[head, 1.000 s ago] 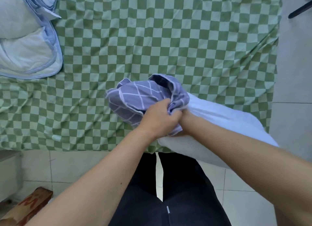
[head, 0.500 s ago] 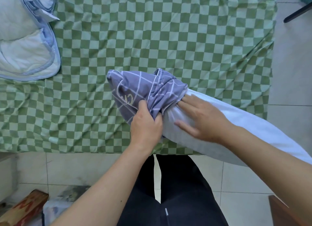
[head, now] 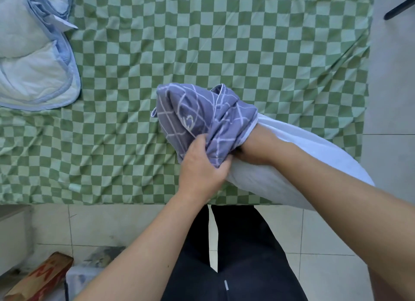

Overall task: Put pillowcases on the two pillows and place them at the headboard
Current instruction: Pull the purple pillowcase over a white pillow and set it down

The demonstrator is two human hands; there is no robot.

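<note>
A purple pillowcase (head: 197,114) with a white grid pattern is bunched over the far end of a white pillow (head: 298,159), which lies slanted over the bed's near edge. My left hand (head: 202,166) grips the bunched rim of the pillowcase from the near side. My right hand (head: 253,143) reaches into the pillowcase opening along the pillow; its fingers are hidden under the fabric.
The bed (head: 202,42) wears a green checkered sheet. A folded light blue quilt (head: 31,58) lies at its far left. A cardboard box (head: 40,276) and a plastic bag sit on the tiled floor at lower left. A dark chair leg (head: 399,7) shows at top right.
My right hand, flat on the pillow half a second ago, has slid under the pillowcase rim. My left hand keeps its grip on the fabric, which has bunched a little differently.
</note>
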